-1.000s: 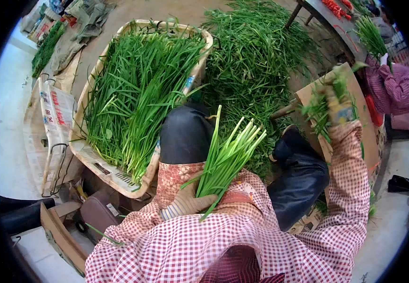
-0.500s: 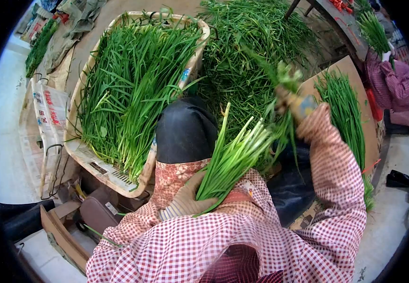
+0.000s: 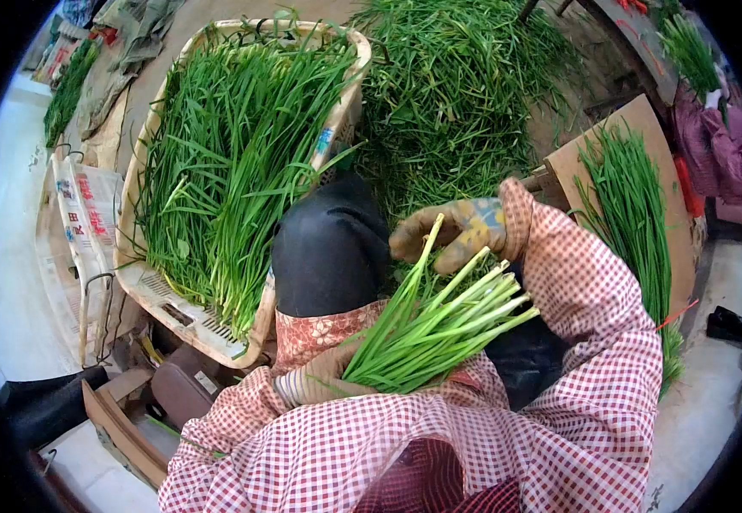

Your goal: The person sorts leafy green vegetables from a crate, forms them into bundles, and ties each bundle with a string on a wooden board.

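Observation:
My left hand (image 3: 324, 376), in a striped work glove, is closed around a bunch of garlic chives (image 3: 431, 329) in my lap. Their pale cut ends fan out up and to the right, while the leaves run down into the glove. Just above those ends is my right hand (image 3: 452, 235), in a yellow and grey patterned glove. Its fingers are curved but apart from the thumb, with no greens in the grasp. One taller stalk (image 3: 426, 244) stands in front of these fingers; whether they touch it I cannot tell.
A cream plastic crate (image 3: 193, 318) full of chives stands at my left. Ahead lies a heap of loose greens (image 3: 465, 103) on the floor. At right, a chive bundle (image 3: 627, 214) rests on cardboard (image 3: 657, 145). Another person's purple sleeve (image 3: 717, 145) shows at far right.
My right hand let go of a tuft of leafy scraps and moved left and down towards the bunch. The bunch in my left hand has tilted lower to the right.

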`<state>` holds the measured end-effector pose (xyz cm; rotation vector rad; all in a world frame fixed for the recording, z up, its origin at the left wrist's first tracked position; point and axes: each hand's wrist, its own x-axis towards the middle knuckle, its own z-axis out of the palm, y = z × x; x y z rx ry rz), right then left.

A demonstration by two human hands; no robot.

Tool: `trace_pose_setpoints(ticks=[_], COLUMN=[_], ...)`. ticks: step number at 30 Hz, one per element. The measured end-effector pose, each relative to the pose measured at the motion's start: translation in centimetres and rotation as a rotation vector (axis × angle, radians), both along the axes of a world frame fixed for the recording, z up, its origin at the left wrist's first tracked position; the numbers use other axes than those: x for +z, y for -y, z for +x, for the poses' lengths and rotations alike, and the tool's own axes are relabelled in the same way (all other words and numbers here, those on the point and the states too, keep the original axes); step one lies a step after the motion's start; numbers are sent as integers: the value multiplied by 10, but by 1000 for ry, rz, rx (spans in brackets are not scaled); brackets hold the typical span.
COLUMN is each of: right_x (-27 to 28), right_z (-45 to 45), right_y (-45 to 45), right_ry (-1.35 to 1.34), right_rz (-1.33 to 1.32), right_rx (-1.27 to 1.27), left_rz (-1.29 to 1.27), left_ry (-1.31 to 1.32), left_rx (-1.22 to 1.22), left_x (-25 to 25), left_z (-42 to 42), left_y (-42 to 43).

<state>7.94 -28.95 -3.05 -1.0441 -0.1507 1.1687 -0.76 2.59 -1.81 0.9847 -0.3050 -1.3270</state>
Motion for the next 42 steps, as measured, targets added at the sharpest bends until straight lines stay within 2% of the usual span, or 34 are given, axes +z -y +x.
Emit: trace_pose_setpoints(ticks=[2,3,5,7,8,10,11,14,15,16,17,18,19,20,22,24,25,27,28,29,32,35,36,39,40,42], right_x=[-6,3,10,1,-6,-42,-70,-45,-63,-44,-26,-21,-11,-1,31,28,37,63,81,89,59,68,71,67,65,60], right_z=[-15,-20,-24,-28,-29,-19,-8,-3,-1,-5,-12,-21,-30,-39,-56,-65,-68,-69,-68,-68,-84,-85,-83,-91,-94,-94], right_y=[-9,-15,-16,-15,-13,-1,11,38,63,70,70,77,75,74,52,39,25,14,6,0,-12,-12,-12,-14,-15,-15], right_ry=[-108,-7,75,336,683,1033,1098,328,464,243,207,320,378,429,453,537,848,774,869,902,1340,1191,1098,1066,1061,985], right_rz=[83,12,-122,-363,-368,-369,-311,-499,-405,-611,-665,-449,-344,-234,-408,-333,-519,-765,-992,-1097,-1264,-1239,-1247,-1307,-1292,-1231], right_rx=[-107,-206,-254,-261,-267,-286,-410,-1044,-1084,-1123,-1140,-1065,-1027,-986,-844,-795,-720,-361,-203,-125,-236,-187,-92,46,181,137], left_rz=[-26,-19,-2,61,91,141,151,438,442,412,377,456,456,371,260,303,347,391,432,433,291,309,339,329,270,278], left_ry=[-151,-155,-416,-435,-444,-426,-420,-337,-323,-347,-372,-300,-295,-345,-398,-319,-245,-185,-131,-127,-230,-116,-125,-2,-86,-80], left_rx=[-60,-70,-19,-71,-48,18,9,16,12,95,177,178,176,207,253,251,252,243,240,234,383,308,296,187,268,246], left_x=[-13,-10,-2,0,-3,2,2,14,12,6,3,5,3,-3,-6,-12,-13,-11,-9,-7,0,2,4,-1,9,10], left_z=[-3,-1,4,8,5,4,4,4,0,-6,-9,-10,-10,-11,-14,-19,-21,-23,-25,-27,-33,-32,-33,-32,-39,-39], left_y=[-4,-2,4,4,1,0,-4,-7,-9,-13,-14,-13,-15,-18,-17,-18,-17,-11,-8,-7,-4,1,0,-3,5,4])
